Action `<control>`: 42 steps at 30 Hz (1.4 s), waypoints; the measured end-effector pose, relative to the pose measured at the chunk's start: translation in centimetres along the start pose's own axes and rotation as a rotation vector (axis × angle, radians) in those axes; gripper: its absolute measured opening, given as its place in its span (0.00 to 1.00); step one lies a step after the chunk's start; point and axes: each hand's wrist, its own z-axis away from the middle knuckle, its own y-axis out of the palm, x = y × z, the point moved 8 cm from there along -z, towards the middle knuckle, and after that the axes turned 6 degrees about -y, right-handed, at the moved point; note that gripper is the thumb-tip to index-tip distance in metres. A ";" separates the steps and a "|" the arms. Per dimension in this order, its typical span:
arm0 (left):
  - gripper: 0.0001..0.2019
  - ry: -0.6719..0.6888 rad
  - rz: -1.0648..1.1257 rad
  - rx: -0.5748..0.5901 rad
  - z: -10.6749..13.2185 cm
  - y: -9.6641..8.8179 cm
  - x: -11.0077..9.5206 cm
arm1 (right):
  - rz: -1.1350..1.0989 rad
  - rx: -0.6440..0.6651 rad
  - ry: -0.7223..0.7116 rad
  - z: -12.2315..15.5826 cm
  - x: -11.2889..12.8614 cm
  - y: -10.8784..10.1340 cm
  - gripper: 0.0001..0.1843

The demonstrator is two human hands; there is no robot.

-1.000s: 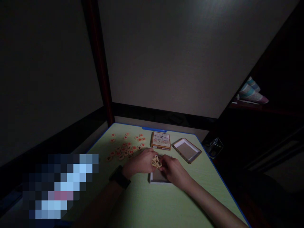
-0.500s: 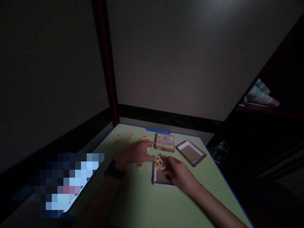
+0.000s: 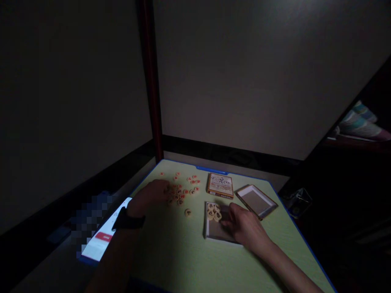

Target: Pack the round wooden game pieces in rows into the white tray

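Note:
My left hand point(image 3: 152, 195), a dark band on its wrist, reaches to the edge of a cluster of round xiangqi pieces point(image 3: 179, 192); its fingertips are lost in shadow. My right hand point(image 3: 246, 226) hovers over a shallow box tray point(image 3: 221, 232), fingers curled inward; whatever may be inside them is hidden. In the tray's far left corner several pieces with dark characters point(image 3: 214, 212) lie close together, just left of my right fingertips. One piece point(image 3: 188, 212) sits apart on the table between the cluster and the tray.
Behind the tray lies a printed box point(image 3: 220, 185). An upturned box lid point(image 3: 257, 200) rests to its right. A lit screen point(image 3: 102, 236) is at the table's left edge. The green table point(image 3: 183, 260) stands against walls, with a crumpled packet point(image 3: 297, 202) beyond its right edge.
My left hand has moved left from the tray to the cluster of pieces. My right hand has drawn back to the right from the pieces in the tray. The view has shifted left.

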 end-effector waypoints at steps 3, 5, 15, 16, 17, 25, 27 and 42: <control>0.06 -0.005 -0.083 0.073 1.4 0.8 -0.1 | -0.013 -0.044 -0.024 0.0 0.1 -0.2 0.09; 0.07 -0.015 -0.075 0.041 1.9 0.8 0.1 | -0.028 -0.077 -0.033 0.0 0.1 -0.5 0.09; 0.11 -0.155 -0.110 0.030 2.6 1.4 2.6 | -0.043 -0.091 -0.097 -2.1 2.1 -2.5 0.11; 0.11 -0.147 -0.098 0.045 2.5 1.6 2.5 | -0.046 -0.089 -0.115 -2.7 2.4 -2.6 0.10; 0.10 -0.132 -0.082 0.059 2.3 1.8 2.5 | -0.053 -0.089 -0.136 -3.3 2.7 -2.7 0.10; 0.08 0.003 0.149 0.097 2.0 2.5 1.7 | -0.100 0.029 -0.285 -9.7 5.7 -0.6 0.10; 0.07 0.014 0.152 0.095 2.1 2.3 1.5 | -0.042 0.098 -0.311 -10.9 6.4 0.6 0.13; 0.08 0.049 0.190 0.071 2.9 2.4 0.4 | 0.188 0.283 -0.431 -13.7 8.7 4.8 0.18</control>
